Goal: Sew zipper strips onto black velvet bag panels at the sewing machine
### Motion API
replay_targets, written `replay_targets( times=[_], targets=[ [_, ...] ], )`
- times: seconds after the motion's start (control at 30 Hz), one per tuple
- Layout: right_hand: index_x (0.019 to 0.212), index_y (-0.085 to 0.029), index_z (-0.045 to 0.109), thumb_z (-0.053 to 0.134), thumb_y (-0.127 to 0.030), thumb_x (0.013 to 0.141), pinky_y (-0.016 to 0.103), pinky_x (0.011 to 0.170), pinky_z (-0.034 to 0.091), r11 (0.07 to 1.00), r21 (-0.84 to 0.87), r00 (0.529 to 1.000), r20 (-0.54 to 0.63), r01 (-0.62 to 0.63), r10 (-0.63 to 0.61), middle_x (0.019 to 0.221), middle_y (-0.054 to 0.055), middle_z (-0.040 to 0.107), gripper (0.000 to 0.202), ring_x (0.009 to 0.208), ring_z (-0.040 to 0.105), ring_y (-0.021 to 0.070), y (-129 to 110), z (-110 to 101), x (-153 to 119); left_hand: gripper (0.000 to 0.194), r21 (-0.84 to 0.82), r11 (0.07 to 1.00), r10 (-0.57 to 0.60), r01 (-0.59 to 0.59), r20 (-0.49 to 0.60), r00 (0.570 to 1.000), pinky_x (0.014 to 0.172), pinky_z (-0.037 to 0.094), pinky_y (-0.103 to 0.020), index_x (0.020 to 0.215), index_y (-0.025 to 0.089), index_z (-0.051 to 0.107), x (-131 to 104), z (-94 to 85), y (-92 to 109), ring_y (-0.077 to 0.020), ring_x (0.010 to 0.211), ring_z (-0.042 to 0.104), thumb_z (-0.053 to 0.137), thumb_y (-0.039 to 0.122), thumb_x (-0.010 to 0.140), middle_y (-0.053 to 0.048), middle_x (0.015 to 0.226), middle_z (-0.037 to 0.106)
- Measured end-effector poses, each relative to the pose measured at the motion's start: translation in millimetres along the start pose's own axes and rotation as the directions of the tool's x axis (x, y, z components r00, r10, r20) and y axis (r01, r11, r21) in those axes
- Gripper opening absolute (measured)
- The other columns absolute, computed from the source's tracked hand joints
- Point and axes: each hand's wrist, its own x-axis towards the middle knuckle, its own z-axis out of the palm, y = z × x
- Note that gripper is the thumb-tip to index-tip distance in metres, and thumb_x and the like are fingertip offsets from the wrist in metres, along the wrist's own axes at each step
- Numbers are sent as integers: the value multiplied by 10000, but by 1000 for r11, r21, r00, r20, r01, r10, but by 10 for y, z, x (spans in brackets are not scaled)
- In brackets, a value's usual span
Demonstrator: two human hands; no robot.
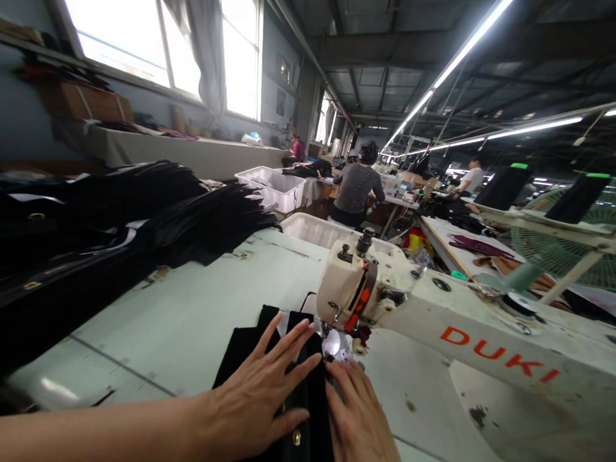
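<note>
Black fabric (315,410) with a zipper lies under both hands on the sewing table (212,308). A gold zipper pull (296,437) shows near my left thumb. My left hand (260,385) rests on the cloth with its fingers spread. My right hand (359,410) presses along the cloth's right edge, fingers extended and close together, fingertips just in front of the needle area. The white sewing machine (433,321), marked DUKI in red, stands over the fabric, its small lamp lit by the needle. The needle itself is too small to make out.
A large pile of black pieces (125,212) covers the table's left side. Behind the machine are white plastic bins (274,183) and a seated co-worker (359,189). Black thread cones (505,186) and a green fan (558,237) stand on the right.
</note>
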Motion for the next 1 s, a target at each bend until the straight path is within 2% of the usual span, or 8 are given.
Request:
replay_targets(
  times=[0.07,0.17,0.27,0.33,0.5,0.63,0.77,1.0],
  targets=[
    [1310,-186,575,515,-149,886,400,1017,533,1000,7,1000,1,-22,22,1302,48,623,431,1211,577,264,-28,-19,15,664,-29,999,-17,20,95,995,1168,220,-657,1520,274,367,-23,-23,-29,-377,1450,310,638,380,923,-121,1576,360],
    [1356,-208,551,498,-168,916,390,1003,545,998,19,998,13,-60,60,1336,27,605,445,1211,582,253,-56,-17,15,619,-119,992,-8,29,172,985,1163,337,-552,1512,223,387,-27,-82,-46,-347,1428,366,599,345,943,-130,1546,411],
    [1353,-214,557,499,-178,929,378,989,557,999,11,998,20,-53,53,1359,8,592,430,1212,585,246,-51,20,-11,513,-179,983,-7,35,155,988,1190,313,-511,1433,145,477,2,-119,-32,-327,1425,378,560,331,962,-156,1509,457],
    [1346,-212,566,507,-183,931,381,980,564,999,-10,999,17,-32,33,1367,2,589,420,1213,587,249,-37,45,-30,512,-182,983,-3,31,151,988,1190,313,-506,1403,121,499,23,-123,-34,-324,1410,402,587,320,939,-169,1476,492],
    [1355,-193,569,528,-209,929,377,966,574,999,-48,1000,21,0,1,1392,12,570,429,1225,584,266,-13,66,-55,671,-196,980,74,-45,144,987,1182,287,-547,1481,122,424,38,-119,-108,-353,1429,362,646,264,864,-200,1517,429],
    [1344,-181,581,540,-216,924,367,947,586,999,-41,1000,-3,18,-18,1378,24,581,424,1205,602,267,-2,93,-67,692,-236,970,96,-64,128,987,1205,202,-544,1517,155,377,36,-107,-159,-317,1444,339,625,255,879,-172,1549,384],
    [1348,-189,580,556,-212,915,363,940,589,999,-31,999,-26,23,-24,1366,29,589,435,1195,610,268,20,125,-69,689,-254,966,83,-51,116,990,1209,191,-545,1522,156,370,43,-93,-165,-313,1444,336,615,252,886,-159,1557,365],
    [1328,-175,581,533,-164,907,375,957,577,999,6,999,-5,41,-41,1359,42,596,424,1202,605,266,33,99,-70,708,-227,973,82,-40,178,981,1200,215,-569,1469,112,441,144,-203,-127,-331,1418,390,644,241,803,-192,1509,443]
  ],
)
